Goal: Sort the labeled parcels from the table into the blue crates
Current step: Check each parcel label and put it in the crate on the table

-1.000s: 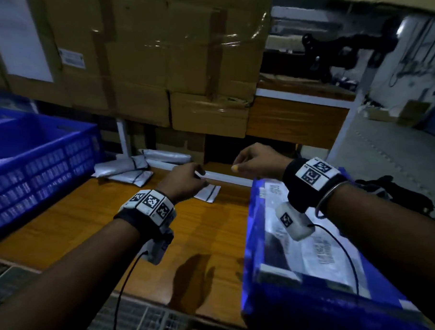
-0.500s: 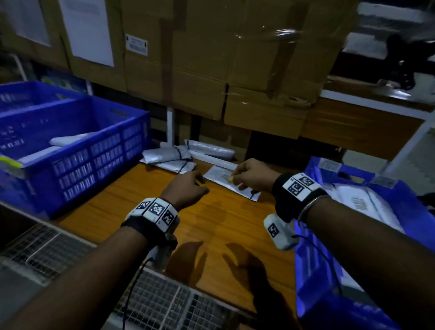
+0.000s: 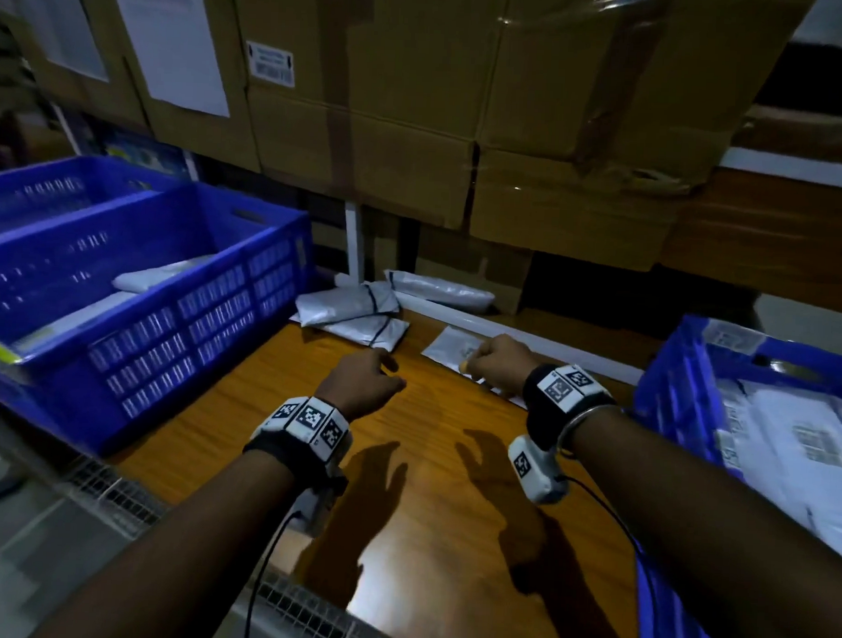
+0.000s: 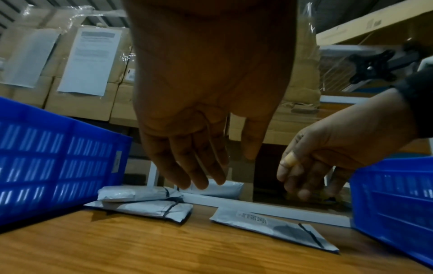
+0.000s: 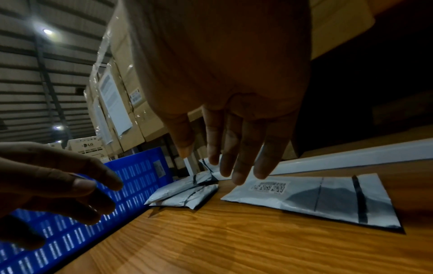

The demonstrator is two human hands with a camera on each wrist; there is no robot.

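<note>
A flat grey labeled parcel (image 3: 449,349) (image 5: 304,198) (image 4: 274,226) lies on the wooden table (image 3: 440,488). My right hand (image 3: 496,365) (image 5: 229,163) hovers just above its near end, fingers straight, holding nothing. To its left my left hand (image 3: 363,381) (image 4: 211,166) hangs over the table, fingers relaxed and empty. Two stacked parcels (image 3: 356,316) (image 4: 145,202) lie beyond it, with a third parcel (image 3: 439,290) behind them. The left blue crate (image 3: 192,318) and the right blue crate (image 3: 672,378) both hold parcels.
Taped cardboard boxes (image 3: 466,128) overhang the back of the table on a shelf, with a white rail (image 3: 529,340) beneath them. A second blue crate (image 3: 53,187) sits behind the left one. A wire grid (image 3: 300,607) borders the table's near edge.
My right hand has come down from near the white rail to over the flat parcel. My head has turned left, so the left crate now shows more fully.
</note>
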